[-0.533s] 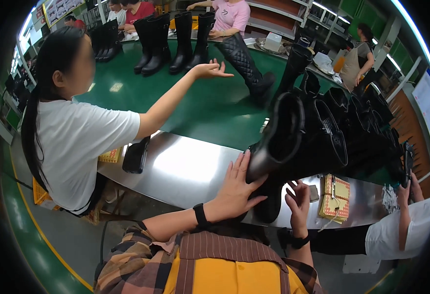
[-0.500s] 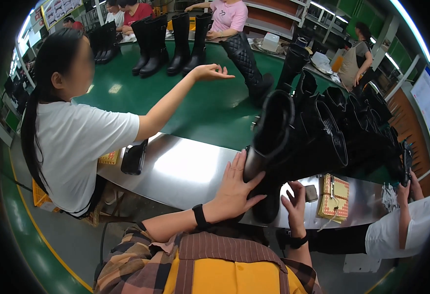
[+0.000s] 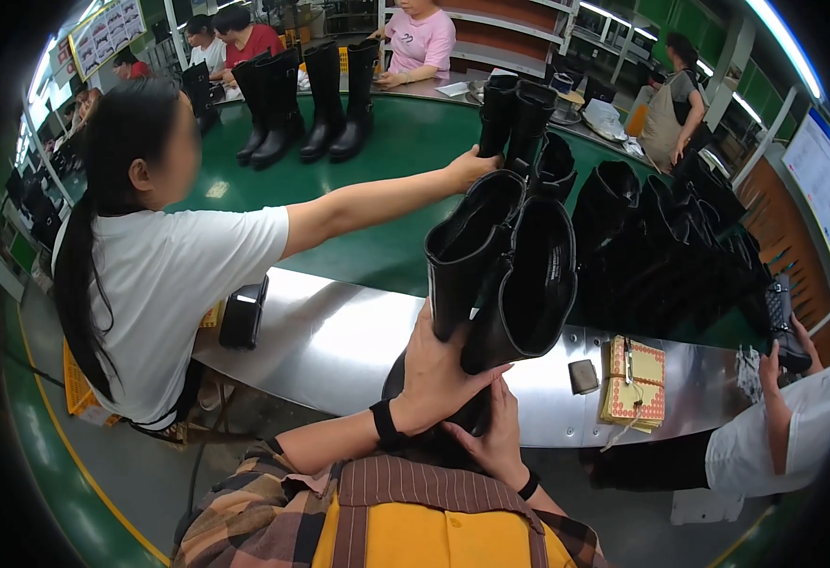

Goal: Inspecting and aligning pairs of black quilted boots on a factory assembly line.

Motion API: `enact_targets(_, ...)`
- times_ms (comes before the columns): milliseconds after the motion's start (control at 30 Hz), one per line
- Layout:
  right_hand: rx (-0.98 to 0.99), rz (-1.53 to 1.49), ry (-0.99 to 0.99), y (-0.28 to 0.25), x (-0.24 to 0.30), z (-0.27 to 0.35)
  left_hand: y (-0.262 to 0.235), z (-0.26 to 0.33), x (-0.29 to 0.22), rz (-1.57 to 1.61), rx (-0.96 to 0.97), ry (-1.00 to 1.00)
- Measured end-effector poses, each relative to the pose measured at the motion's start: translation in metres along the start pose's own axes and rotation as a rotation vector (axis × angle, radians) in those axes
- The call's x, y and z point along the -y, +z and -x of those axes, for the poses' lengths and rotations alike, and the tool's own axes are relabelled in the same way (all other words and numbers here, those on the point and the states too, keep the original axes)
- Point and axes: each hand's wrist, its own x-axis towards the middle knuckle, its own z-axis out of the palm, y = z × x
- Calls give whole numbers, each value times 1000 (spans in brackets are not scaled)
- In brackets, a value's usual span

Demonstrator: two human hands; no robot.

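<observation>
The left hand [image 3: 431, 374] was clamped around the shafts of two black boots [image 3: 455, 292], probably to keep them together as one pair, over the near edge of the table [image 3: 325, 355]. The right hand [image 3: 500, 437] touched them lower, perhaps for supporting the weight, but I could not tell whether its fingers were closed.

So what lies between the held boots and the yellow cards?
A small dark block lies on the metal counter between the boots and the cards, as the head view shows.
</observation>
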Motion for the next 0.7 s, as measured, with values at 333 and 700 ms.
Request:
enact_targets(333,-57,-46,141,-22,-24,22,12,3,3,-93,-27,122)
enact_targets(700,-260,148,167,-21,-55,28,-27,-53,38,-146,-9,-99)
